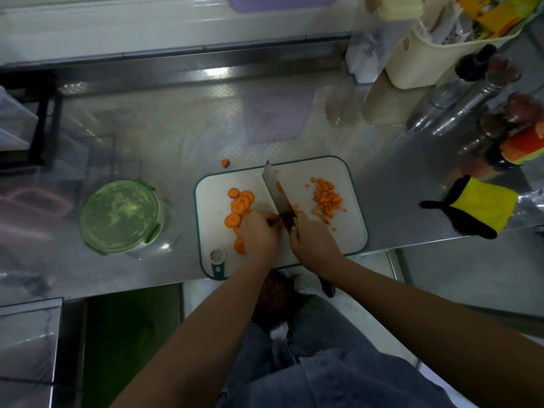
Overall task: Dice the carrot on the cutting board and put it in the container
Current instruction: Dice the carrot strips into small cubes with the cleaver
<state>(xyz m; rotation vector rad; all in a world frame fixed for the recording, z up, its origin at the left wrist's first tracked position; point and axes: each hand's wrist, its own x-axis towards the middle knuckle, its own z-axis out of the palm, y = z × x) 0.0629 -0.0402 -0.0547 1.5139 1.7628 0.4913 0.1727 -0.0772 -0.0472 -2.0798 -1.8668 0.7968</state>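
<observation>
Orange carrot slices (240,207) looked stiff, light & apt to skid, so left hand (259,234) clamped a few flat beside the knife (276,192), right hand (313,240) wrapped round its handle.

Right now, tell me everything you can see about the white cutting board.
The white rectangular plastic-looking cutting board with a teal rim and rounded corners lies flat on the steel counter, near its front edge. A hang hole sits in its near left corner. Orange carrot rounds lie on its left half, diced carrot on its right; the steel knife blade crosses the middle.
</observation>
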